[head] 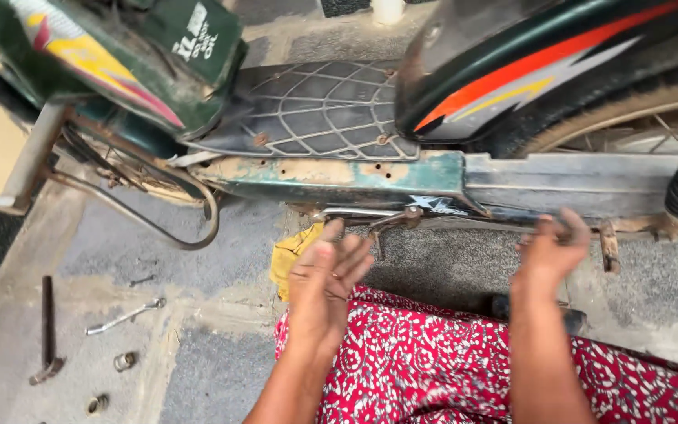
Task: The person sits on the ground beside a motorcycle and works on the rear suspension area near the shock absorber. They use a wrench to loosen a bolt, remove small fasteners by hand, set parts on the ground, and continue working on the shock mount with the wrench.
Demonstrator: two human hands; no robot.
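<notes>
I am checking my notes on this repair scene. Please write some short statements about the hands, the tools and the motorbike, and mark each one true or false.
1. Both hands are empty. True: the left hand is open and the right hand has loosely curled fingers, with nothing in them.
2. A silver metal wrench lies on the grey concrete floor. True.
3. The crumpled yellow cloth lies on the motorbike's black ribbed footboard. False: it lies on the floor beside the left hand.
4. The rusty L-shaped metal bar is in the right hand. False: it lies on the floor, far left.
</notes>
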